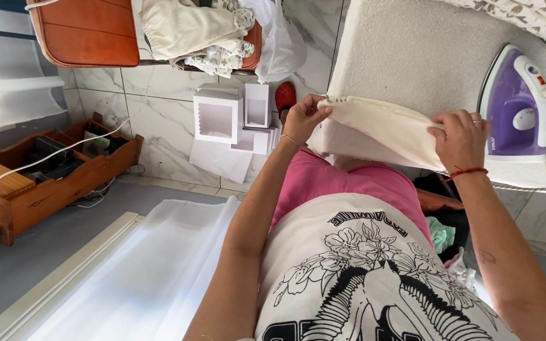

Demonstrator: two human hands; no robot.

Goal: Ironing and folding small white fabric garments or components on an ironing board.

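Both my hands hold a cream-coloured cloth (380,126) stretched between them, at the near edge of the white padded ironing board (412,50). My left hand (304,117) pinches the cloth's stitched end between its fingertips. At the other end, my right hand (461,140) grips the cloth; it wears a ring and a red string bracelet. A purple and white iron (519,104) rests on the board just beyond my right hand, not touching it.
A patterned fabric (538,16) lies at the board's far corner. An orange chair (90,31) holds folded cloths (191,31). White boxes (229,117) stand on the marble floor by my red shoe (285,96). A wooden tray (45,170) with cables sits left.
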